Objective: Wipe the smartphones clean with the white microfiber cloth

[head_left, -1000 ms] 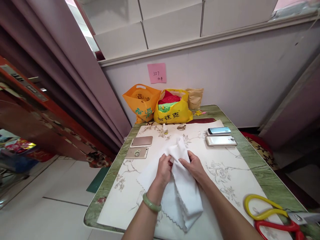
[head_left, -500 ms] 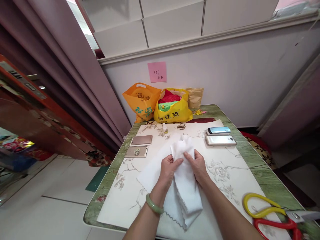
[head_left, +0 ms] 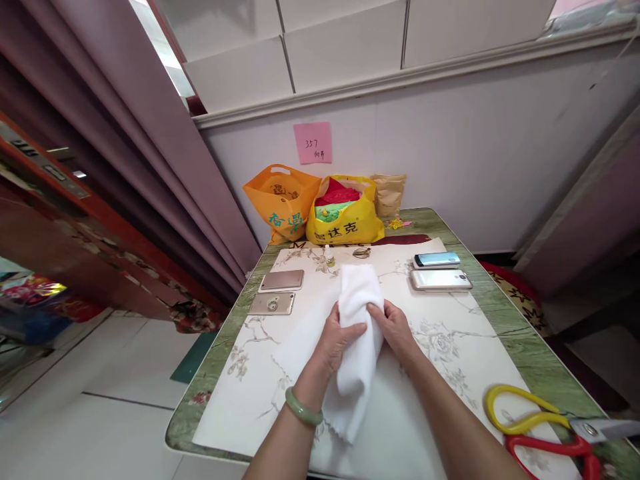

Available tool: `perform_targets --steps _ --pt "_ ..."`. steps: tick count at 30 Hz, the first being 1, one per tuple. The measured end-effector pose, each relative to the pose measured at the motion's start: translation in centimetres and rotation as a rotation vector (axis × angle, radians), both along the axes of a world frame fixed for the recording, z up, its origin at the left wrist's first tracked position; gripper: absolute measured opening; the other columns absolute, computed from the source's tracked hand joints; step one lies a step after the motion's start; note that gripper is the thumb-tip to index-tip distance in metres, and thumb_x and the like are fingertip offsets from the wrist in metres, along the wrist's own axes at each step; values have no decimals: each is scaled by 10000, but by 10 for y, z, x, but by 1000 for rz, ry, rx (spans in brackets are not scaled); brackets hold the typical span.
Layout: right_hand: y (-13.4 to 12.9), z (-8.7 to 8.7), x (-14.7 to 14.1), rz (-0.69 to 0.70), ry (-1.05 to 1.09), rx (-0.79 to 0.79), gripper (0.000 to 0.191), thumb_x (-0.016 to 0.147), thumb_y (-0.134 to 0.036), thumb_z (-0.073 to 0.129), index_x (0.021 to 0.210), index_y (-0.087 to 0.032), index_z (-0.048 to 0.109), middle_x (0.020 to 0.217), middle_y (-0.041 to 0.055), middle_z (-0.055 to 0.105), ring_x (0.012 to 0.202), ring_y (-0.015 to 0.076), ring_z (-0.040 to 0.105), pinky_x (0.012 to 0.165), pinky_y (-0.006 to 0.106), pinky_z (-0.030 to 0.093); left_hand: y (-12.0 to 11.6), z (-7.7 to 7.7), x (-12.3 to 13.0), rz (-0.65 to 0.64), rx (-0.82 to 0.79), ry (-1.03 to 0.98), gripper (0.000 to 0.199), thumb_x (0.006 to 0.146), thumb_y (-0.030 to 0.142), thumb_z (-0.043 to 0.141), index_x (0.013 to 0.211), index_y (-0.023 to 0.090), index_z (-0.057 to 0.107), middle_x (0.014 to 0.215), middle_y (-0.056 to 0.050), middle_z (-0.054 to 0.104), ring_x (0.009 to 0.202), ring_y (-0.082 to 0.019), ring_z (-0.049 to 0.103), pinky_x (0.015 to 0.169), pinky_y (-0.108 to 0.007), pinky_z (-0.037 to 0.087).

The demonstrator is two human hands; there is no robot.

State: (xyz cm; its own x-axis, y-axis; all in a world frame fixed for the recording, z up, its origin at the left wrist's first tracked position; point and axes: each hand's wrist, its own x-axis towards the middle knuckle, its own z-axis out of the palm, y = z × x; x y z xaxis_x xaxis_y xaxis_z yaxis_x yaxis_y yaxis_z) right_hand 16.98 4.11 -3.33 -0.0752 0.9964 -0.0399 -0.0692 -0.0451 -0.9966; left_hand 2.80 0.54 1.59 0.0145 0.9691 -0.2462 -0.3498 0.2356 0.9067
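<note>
I have the white cloth [head_left: 359, 363], its scalloped near end at the lower centre of the frame, and seem to be folding it; the next move probably calls for evening the layers. My left hand [head_left: 334, 340] and right hand [head_left: 397, 330] are clamped on opposite sides, thumbs on top. Its far end reaches mid-frame beyond my grip, short of the small bottle [head_left: 329, 256].

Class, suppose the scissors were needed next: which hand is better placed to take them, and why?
Probably the right hand: the scissors lie on its side, beside its forearm. The left hand would have to cross over. Both hold the white cloth.
</note>
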Motion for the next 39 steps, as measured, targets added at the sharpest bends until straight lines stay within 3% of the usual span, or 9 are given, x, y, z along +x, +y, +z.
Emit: perform_targets --steps 4,9,16,20,26,29,35,39 --pt "1 -3 -2 -65 19 -11 441 784 -593 604 919 -176 650 811 28 689 727 207 592 623 287 469 -1 -4 2 -17 50 139 677 532 232 846 1145 168 564 1034 -88 704 884 -228 656 762 -317 525" --pt "1 3 -3 89 125 7 463 723 -507 719 1033 -179 619 977 58 697 836 226 617 707 311 499 4 -9 -4 47 4 233 424 657 348 766 983 102 649 820 -69 700 667 -157 603 618 -263 479" --pt "-1 6 -2 284 268 2 538 685 -387 786 1140 -195 573 1109 69 675 988 245 616 847 349 495 8 -16 -10 149 12 264 408 703 460 716 891 103 661 739 -46 670 615 -135 567 586 -249 451" --pt "-1 -1 -5 166 144 70 420 744 -438 718 1053 -174 610 971 51 691 861 222 612 729 303 490 7 -15 -11 127 27 330 387 722 472 696 865 113 662 725 -39 668 623 -141 571 584 -248 453" --pt "0 -6 -6 -21 -63 88 393 798 -535 607 900 -157 642 786 31 662 729 198 564 604 268 444 4 -9 -11 -44 88 271 543 604 307 810 1082 133 621 940 -80 714 803 -194 634 733 -291 504" --pt "-1 -2 -6 -6 -18 59 394 780 -536 630 891 -159 637 780 35 662 720 196 567 599 267 452 4 -9 -10 -32 78 258 513 615 303 802 1068 136 628 923 -75 718 787 -191 637 728 -294 505" --pt "-4 8 -7 165 175 36 480 704 -471 740 1060 -181 604 991 60 690 849 222 616 720 303 501 9 -16 -14 71 18 272 399 707 460 708 894 110 676 736 -38 686 630 -147 576 601 -252 447" --pt "-4 3 -7 94 117 43 429 746 -502 689 1021 -177 639 946 51 699 831 227 615 702 306 498 11 -17 -18 102 44 392 398 754 500 636 763 104 669 641 -21 633 590 -137 524 559 -244 402"
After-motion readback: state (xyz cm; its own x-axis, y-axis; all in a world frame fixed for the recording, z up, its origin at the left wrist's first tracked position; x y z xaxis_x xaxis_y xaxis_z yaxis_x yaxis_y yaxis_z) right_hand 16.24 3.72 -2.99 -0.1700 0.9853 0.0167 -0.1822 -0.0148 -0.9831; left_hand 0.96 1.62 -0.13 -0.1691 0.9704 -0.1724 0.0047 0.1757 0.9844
